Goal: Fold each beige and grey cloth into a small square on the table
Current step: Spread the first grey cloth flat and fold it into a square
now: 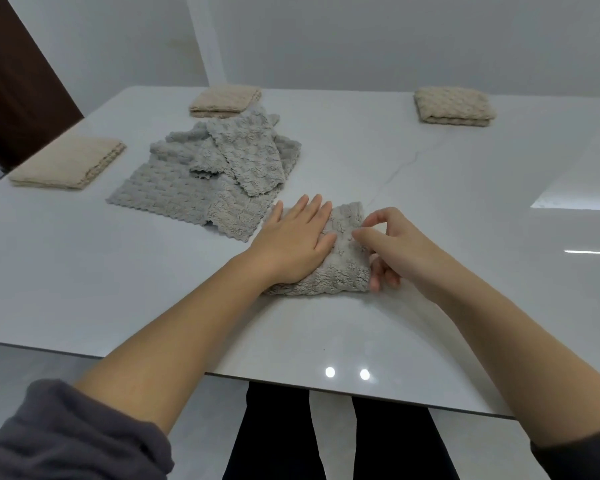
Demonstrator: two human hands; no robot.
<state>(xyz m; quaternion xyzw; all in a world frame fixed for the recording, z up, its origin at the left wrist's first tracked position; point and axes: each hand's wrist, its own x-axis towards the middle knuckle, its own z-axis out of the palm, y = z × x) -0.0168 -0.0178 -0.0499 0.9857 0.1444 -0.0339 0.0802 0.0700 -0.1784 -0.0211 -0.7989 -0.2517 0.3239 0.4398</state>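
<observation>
Just inside the near edge of the table [430, 209], a straight-fingered left hand [295, 244] flattens the soft, limp grey cloth [343, 268] while the right hand [395, 251] pinches its edge, likely the best hold

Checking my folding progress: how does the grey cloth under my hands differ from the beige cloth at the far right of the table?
The grey cloth is being handled: the left hand lies flat on it and the right hand pinches its right edge. The beige cloth lies untouched. The grey cloth looks rumpled, while the beige cloth is a tidy folded square. Both are bumpy fabric on the table.
</observation>
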